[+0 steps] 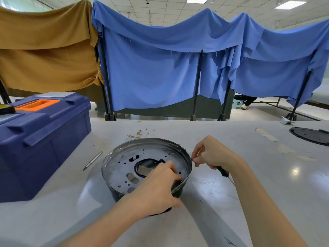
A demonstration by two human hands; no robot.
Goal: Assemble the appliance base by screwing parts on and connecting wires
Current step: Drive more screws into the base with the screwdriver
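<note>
appliance base [122, 168] sat on the grey table [249, 193], dead centre in front of the person, open side up. round metal pan, dark outer wall, floor plate punched with small holes plus a big oval cutout in the middle.

left hand [156, 188] gripped the near-right part of the rim: fingers curled over the edge and down inside onto the floor plate, thumb outside against the wall.

right hand [211, 154] was just beside the right rim, fingers curled tight. it held a screwdriver [222, 171]; the black handle stuck out under the palm, thin shaft pointing back toward the person. thumb and forefinger tips were pinched together right at the rim. couldn't tell if anything small was between them.

rest of the bench:
- blue toolbox [44, 139] with orange handle, left of the base, lid closed
- pointed metal pin [93, 160] lying flat between toolbox and base
- small loose wires [139, 133] just behind the base
- black perforated disc [309, 135] far right, well apart
- blue cloth [160, 68] and tan cloth [44, 50] draped over black stands behind the table
</note>
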